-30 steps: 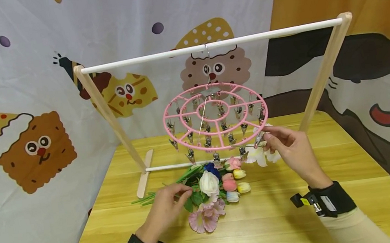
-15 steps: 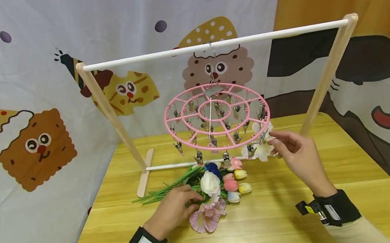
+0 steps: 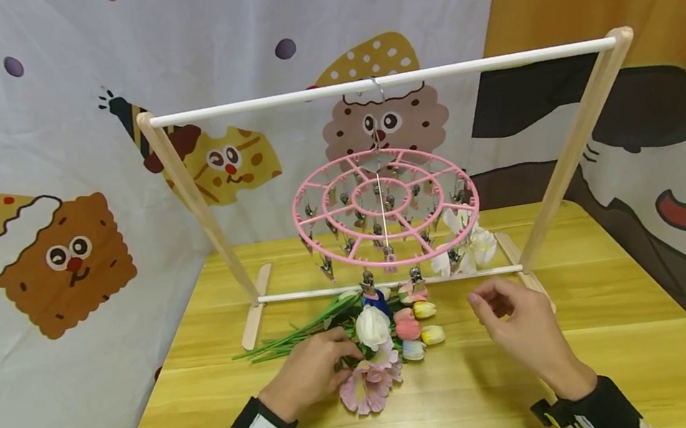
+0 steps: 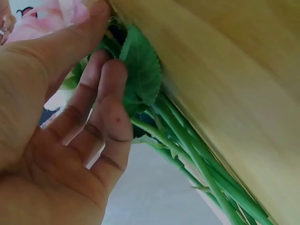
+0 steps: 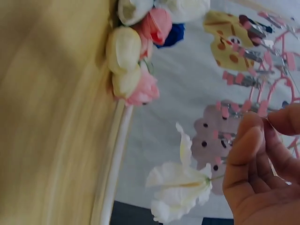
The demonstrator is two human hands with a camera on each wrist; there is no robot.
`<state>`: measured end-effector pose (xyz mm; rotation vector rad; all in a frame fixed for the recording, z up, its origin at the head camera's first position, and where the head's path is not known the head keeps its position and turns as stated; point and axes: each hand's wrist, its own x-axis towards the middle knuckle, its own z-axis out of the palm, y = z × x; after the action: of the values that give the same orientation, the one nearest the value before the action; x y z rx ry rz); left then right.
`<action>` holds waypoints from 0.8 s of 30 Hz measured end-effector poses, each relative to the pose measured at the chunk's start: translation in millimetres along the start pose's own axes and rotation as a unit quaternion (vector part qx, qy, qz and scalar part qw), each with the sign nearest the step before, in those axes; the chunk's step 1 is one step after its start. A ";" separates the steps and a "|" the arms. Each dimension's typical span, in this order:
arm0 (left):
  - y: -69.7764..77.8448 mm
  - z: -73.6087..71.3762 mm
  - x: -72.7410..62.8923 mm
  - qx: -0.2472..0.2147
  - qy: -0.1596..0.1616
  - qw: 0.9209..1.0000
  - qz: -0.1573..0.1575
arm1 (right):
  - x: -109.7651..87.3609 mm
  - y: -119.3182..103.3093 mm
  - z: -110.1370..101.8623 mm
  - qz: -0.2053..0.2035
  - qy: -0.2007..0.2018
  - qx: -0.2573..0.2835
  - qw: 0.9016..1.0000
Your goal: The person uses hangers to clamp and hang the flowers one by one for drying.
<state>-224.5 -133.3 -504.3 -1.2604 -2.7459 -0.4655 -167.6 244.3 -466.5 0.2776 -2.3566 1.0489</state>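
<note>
My left hand [image 3: 315,373] reaches into the bunch of artificial flowers, fingertips at the base of a ruffled pink flower [image 3: 368,385]. In the left wrist view, its loosely bent fingers touch a green leaf [image 4: 141,68], with the thumb apart from them by the pink petals. My right hand [image 3: 520,324] hovers over the table's right side, fingers loosely curled and holding nothing. Behind it, a white lily-like flower [image 3: 482,246] hangs at the right side of the pink round clip hanger [image 3: 392,263]. Metal clips with pink tips dangle around that hanger.
A wooden rack with a white top bar [image 3: 276,98] carries the hanger and stands on the wooden table [image 3: 473,414]. Beside my left hand lie a white rose [image 3: 372,327], a blue flower, pink and yellow tulips, and green stems [image 3: 282,343]. A printed curtain stands behind.
My right hand has let go near the hanger's right edge and come down toward me; the white flower stays hanging. The hanger has swung and turned. My left hand has moved deeper into the bunch.
</note>
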 end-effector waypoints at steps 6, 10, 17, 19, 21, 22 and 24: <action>0.5 7.0 5.4 0.034 0.002 0.999 0.016 | -6.9 -4.9 14.3 -0.046 -0.054 0.006 0.997; 1.6 9.9 7.6 0.051 0.004 0.998 0.025 | -10.6 -7.7 23.5 -0.058 -0.078 0.012 0.995; 3.7 10.1 4.8 0.034 0.026 0.999 0.020 | -13.0 -13.1 36.9 -0.095 -0.127 0.033 0.987; 4.5 8.8 4.5 0.027 0.036 0.999 0.018 | -13.1 -15.8 40.0 -0.112 -0.137 0.038 0.983; 5.4 7.1 4.5 0.020 0.043 0.999 0.016 | -13.5 -18.9 43.2 -0.133 -0.148 0.042 0.979; 5.8 6.4 4.6 0.018 0.046 0.999 0.015 | -13.7 -20.5 45.2 -0.144 -0.153 0.044 0.977; 6.5 4.8 4.6 0.013 0.051 0.998 0.015 | -13.9 -23.2 50.3 -0.169 -0.161 0.044 0.971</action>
<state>-222.4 -124.5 -506.4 -1.2328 -2.6367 -0.4755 -166.7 191.2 -487.3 0.9093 -2.4234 0.9990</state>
